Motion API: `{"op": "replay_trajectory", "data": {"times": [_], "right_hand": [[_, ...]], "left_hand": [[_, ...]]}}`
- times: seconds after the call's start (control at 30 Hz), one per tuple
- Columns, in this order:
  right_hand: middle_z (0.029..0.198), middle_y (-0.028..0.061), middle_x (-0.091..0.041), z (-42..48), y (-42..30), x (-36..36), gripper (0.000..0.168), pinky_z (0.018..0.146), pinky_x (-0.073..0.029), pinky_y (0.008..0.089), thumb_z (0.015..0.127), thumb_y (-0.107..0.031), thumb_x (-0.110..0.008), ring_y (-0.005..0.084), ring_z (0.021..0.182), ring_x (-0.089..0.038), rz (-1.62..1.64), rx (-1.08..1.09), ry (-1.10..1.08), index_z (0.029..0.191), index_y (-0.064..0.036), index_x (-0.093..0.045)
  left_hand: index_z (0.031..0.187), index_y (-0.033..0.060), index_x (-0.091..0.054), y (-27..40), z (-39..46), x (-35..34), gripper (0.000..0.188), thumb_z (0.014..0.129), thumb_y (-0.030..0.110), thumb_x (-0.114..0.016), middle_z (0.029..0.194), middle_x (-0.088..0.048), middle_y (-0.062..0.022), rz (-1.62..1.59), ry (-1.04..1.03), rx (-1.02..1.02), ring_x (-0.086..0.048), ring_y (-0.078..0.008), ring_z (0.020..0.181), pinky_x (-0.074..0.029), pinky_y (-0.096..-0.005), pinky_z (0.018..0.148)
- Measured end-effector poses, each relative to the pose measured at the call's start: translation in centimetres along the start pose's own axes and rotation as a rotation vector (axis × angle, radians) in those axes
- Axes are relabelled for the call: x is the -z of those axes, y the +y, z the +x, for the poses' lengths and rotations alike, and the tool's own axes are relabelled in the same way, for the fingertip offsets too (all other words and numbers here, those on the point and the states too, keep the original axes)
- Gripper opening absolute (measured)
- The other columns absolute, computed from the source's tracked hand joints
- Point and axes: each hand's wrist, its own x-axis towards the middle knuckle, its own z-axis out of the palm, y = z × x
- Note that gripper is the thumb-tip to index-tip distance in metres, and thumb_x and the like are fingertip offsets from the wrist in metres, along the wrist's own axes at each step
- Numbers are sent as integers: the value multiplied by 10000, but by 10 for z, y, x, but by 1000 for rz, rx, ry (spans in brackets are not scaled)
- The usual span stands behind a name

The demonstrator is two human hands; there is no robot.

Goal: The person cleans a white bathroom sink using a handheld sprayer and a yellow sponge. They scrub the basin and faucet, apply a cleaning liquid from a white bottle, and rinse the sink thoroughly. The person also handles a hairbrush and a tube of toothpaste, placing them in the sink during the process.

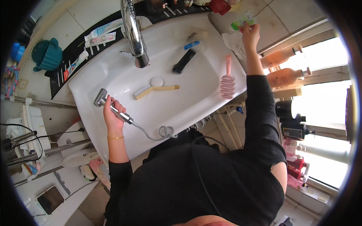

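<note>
My left hand (114, 113) is closed around a chrome handheld sprayer (120, 113) over the left side of the white sink (113, 141); its coiled grey hose hangs over the front rim. At the sink's far right corner, my right hand (250, 34) grips a green and white packet or tube (243, 22), whose kind I cannot tell. In the basin lie a cream-handled brush (157, 89) against a round white drain cover (157, 81), a black object (183, 61) and a blue-and-clear item (192, 45). A pink vented hairbrush (227, 82) rests inside the right side.
The chrome faucet (134, 36) reaches over the basin from behind. Toothpaste tubes (100, 39) lie on a black slotted shelf (56, 76), with a teal ribbed container (47, 54) at its left. Pump bottles (284, 77) line the windowsill at right. A phone (51, 200) lies lower left.
</note>
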Motion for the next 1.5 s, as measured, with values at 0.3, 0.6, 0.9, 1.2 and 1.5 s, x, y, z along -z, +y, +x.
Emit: {"op": "replay_trajectory", "data": {"times": [0.3,0.6,0.9,1.2,1.5], "right_hand": [[893,99,-585,-183,45,-27,178,614,-468,403,760,-66,-563,316,737,-579,-163,355,-450,931,-97,-525],[960,69,-573,-223,42,-39,190,708,-467,401,738,-48,-531,300,868,-561,-589,378,-1055,922,-94,-519],[1081,133,-538,-222,-13,-90,549,850,-432,404,671,-206,-664,307,1074,-460,-335,298,-970,1168,-125,-444],[1267,132,-418,-225,-25,-94,972,915,-397,448,554,-375,-782,342,1148,-420,-422,319,-1310,1340,-152,-255],[1255,128,-402,-109,34,-27,626,974,-346,481,840,-497,-414,297,1147,-411,1352,-848,-621,1275,-55,-330]], "left_hand": [[707,143,-427,-11,12,5,249,829,314,-560,549,-374,24,-24,26,7,-333,-93,462,-306,-260,478],[703,145,-437,-6,7,31,255,816,324,-580,550,-373,27,-98,73,-21,-351,-94,473,-315,-254,483],[712,145,-431,-7,2,55,258,810,326,-585,554,-377,26,-134,120,-12,-352,-95,474,-316,-257,482],[714,147,-435,-10,6,50,251,817,328,-575,565,-372,29,-113,144,10,-346,-94,478,-311,-254,479],[715,152,-444,-18,10,36,252,817,343,-574,546,-363,39,-52,147,-1,-334,-82,452,-312,-243,463]]}}
